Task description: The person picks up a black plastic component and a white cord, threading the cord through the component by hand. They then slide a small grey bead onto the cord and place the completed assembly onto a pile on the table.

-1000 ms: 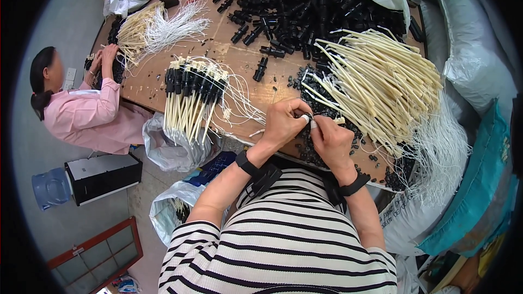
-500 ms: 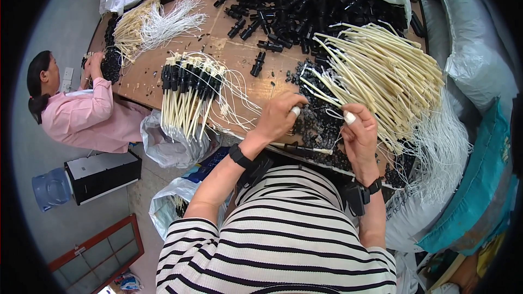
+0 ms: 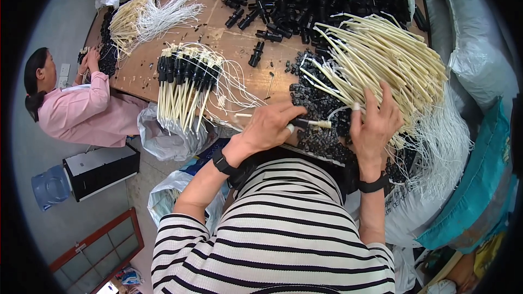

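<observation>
My left hand (image 3: 269, 126) is closed around a cream tube with a black section (image 3: 320, 124), held near the table's front edge; its ends stick out on both sides of the fingers. With fingers spread, my right hand (image 3: 377, 122) rests at the lower side of a large bundle of cream tubes (image 3: 389, 65) with white cords. Between the hands lies a heap of small black pieces (image 3: 313, 95). A row of finished-looking cream tubes with black fittings (image 3: 188, 76) sits left of my left hand, their white cords trailing toward it.
Black plastic fittings (image 3: 305, 0) pile up at the back beside a white sack. Another bundle of tubes (image 3: 128, 24) lies far left, near a person in pink (image 3: 81, 103). Plastic bags (image 3: 174, 136) hang below the table's left edge; filled sacks (image 3: 476, 49) stand at right.
My right hand has let go of a white cord, spread its fingers and moved up and right onto the bundle. My left hand has raised the tube slightly.
</observation>
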A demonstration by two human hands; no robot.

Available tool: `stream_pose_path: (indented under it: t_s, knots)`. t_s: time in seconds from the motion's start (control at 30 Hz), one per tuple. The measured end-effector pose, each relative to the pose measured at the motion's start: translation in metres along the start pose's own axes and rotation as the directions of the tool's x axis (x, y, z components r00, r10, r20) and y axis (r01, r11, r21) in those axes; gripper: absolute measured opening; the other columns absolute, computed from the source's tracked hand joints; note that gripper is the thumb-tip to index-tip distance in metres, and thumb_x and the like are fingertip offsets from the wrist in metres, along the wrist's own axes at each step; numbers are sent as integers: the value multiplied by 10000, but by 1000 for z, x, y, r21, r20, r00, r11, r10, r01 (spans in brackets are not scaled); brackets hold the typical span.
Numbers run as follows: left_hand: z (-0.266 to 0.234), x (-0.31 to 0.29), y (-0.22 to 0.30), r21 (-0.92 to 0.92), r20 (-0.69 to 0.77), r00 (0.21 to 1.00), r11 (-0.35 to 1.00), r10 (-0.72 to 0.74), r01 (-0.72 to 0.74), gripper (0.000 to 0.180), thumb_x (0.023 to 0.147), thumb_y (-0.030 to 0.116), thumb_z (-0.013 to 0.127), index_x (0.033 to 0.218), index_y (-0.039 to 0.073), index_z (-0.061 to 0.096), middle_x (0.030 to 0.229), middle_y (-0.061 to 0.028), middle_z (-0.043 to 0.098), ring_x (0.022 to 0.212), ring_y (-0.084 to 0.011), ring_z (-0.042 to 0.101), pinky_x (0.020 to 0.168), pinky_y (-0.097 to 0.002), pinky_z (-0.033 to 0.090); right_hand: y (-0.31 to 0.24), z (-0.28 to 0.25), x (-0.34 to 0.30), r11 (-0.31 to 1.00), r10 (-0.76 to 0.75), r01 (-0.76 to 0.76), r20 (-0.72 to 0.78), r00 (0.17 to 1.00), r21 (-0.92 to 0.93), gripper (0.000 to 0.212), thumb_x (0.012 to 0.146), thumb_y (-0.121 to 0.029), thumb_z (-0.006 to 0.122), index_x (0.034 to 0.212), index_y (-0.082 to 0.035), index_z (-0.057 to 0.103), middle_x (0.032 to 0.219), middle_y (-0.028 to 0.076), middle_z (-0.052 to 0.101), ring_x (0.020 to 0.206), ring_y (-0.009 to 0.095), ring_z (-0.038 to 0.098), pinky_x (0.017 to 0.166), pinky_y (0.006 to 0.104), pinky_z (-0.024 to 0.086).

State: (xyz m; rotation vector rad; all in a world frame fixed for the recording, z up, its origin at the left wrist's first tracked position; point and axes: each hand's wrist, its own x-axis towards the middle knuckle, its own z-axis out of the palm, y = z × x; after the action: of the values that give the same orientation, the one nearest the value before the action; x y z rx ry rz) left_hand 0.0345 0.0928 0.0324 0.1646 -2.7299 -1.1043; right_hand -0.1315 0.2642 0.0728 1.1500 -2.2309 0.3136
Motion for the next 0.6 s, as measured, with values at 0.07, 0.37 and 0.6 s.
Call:
stream_pose_path:
  t_s: [0.07, 0.37, 0.6]
  knots:
    - [-11, 12, 15, -68, 28, 999, 997, -23, 25, 400, 679, 26, 664, 1071, 93, 621, 883, -91, 610, 779, -275, 628, 639, -353, 512, -16, -8, 6, 993, -60, 60, 0, 998, 104, 378, 778, -175, 704, 1116, -29, 616, 1072, 87, 666, 715, 226, 607, 630, 305, 458]
    - [-18, 0, -24, -161, -248, 898, 930, -363, 331, 184, 854, 114, 631, 1034, 81, 627, 776, -69, 626, 679, -199, 597, 610, -312, 475, 10, 14, -27, -131, 134, -553, 567, 812, 823, 210, 872, -186, 650, 1029, -45, 647, 884, 73, 666, 648, 69, 510, 546, 188, 380]
    - [-16, 18, -3, -832, 230, 731, 259, -642, 490, 173, 938, 84, 547, 1058, 45, 665, 762, 24, 605, 543, -26, 447, 510, -186, 356, -16, -4, -5, 376, -228, -385, 487, 843, 843, 252, 823, -151, 722, 1050, -68, 652, 671, 19, 553, 498, 92, 505, 468, 253, 414]
